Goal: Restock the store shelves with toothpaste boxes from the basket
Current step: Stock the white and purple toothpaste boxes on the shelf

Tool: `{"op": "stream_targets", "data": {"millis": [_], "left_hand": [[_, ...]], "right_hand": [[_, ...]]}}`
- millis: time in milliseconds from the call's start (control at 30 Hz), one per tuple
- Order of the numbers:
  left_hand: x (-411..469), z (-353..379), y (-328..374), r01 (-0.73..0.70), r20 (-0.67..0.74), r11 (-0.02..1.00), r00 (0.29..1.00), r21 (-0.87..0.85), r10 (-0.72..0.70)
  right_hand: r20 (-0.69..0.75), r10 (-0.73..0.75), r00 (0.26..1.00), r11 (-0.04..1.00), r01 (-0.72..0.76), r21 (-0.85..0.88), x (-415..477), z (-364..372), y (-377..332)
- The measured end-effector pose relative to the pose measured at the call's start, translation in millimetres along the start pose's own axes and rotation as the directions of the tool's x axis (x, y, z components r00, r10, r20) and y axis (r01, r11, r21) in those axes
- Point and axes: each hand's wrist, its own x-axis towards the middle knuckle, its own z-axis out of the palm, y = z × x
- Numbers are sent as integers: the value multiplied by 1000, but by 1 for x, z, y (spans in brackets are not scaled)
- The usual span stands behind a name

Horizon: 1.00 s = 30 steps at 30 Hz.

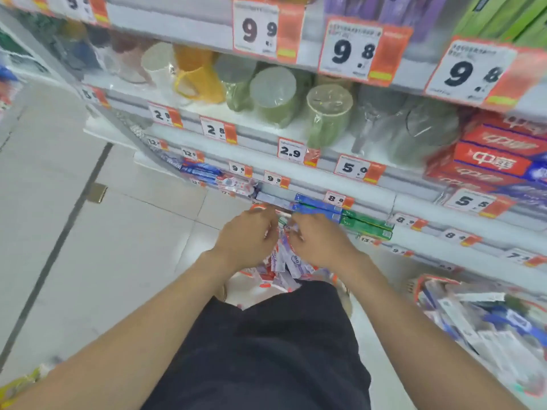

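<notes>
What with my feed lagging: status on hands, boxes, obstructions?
Left hand and right hand both grip boxes. Boxes over basket, not yet shelved. Nothing in the way.

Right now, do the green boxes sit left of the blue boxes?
No, the green boxes lie to the right of the blue boxes.

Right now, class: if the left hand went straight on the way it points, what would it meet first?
Probably the pale blue toothpaste box beside the darker blue boxes; depth is unclear.
</notes>
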Motion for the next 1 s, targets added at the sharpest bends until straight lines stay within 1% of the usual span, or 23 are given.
{"op": "stream_targets", "data": {"millis": [67,133,200,300,367,433,567,633,667,767,867,933,967,1000], "left_hand": [[24,12,-40,-57,35,998,998,-21,58],[48,33,-80,-65,56,996,996,-58,69],[74,63,-122,-77,55,993,995,-91,82],[109,127,-179,-71,26,987,997,-147,75],[132,181,-215,-36,1,985,999,-169,37],[146,238,-247,7,-15,986,1000,-168,-10],[165,342,-296,12,-17,998,1000,-57,-13],[173,369,-300,-13,15,997,1000,76,12],[176,377,-297,-30,37,989,999,145,24],[174,392,-284,-80,65,960,996,269,64],[169,395,-282,-75,77,918,996,389,49],[159,393,-281,-74,119,906,993,417,26],[156,393,-281,-70,114,908,993,412,25],[155,393,-281,-75,106,905,994,420,34]], "right_hand": [[-43,93,995,996,-93,-3,20,30,-1],[-82,172,982,985,-173,-9,42,62,1],[-107,209,972,973,-217,-75,68,99,9],[-111,168,980,961,-188,-205,106,159,42],[-150,68,986,954,-108,-281,133,202,76],[-218,4,976,937,-80,-339,156,248,115],[-285,-78,955,905,-52,-423,197,332,183],[-350,-127,928,899,-41,-435,212,365,197],[-374,-143,916,899,-37,-437,218,378,199],[-374,-111,921,905,-62,-421,233,407,186],[-407,-133,904,898,-63,-435,240,426,171],[-416,-134,899,909,-56,-414,230,433,168],[-425,-105,899,914,-81,-398,222,436,169],[-461,-89,883,916,-109,-386,215,438,172]]}}
